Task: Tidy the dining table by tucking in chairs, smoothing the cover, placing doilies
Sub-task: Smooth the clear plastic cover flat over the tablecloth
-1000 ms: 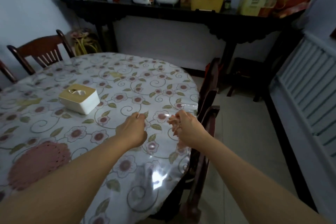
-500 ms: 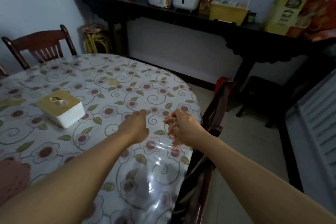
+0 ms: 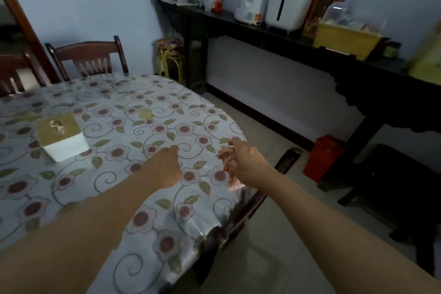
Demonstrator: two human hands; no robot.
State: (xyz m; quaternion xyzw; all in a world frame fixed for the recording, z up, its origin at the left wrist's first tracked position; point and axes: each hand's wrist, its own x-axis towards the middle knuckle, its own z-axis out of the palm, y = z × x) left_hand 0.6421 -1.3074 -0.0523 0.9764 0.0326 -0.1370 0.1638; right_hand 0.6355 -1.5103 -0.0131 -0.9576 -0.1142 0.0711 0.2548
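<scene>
While the right hand (image 3: pixel 248 164) holds a bunched pink doily (image 3: pixel 226 162) tight in curled fingers, the table cover (image 3: pixel 143 112) lies under both hands, big, smooth and shiny, so it looks slippery. A dark chair (image 3: pixel 253 200) sits just below the right hand at the table edge. The white tissue box (image 3: pixel 63 138) stands far out past the left hand (image 3: pixel 164 169), which is curled like a fist on the cover; whether it pinches anything, I cannot tell. The doily looks soft, light and floppy, best held by its edges.

Glossy clear plastic over a flowered cloth cover (image 3: pixel 133 126), dark polished wood chair (image 3: pixel 88 57), matt white plastic tissue box (image 3: pixel 64 143).
</scene>
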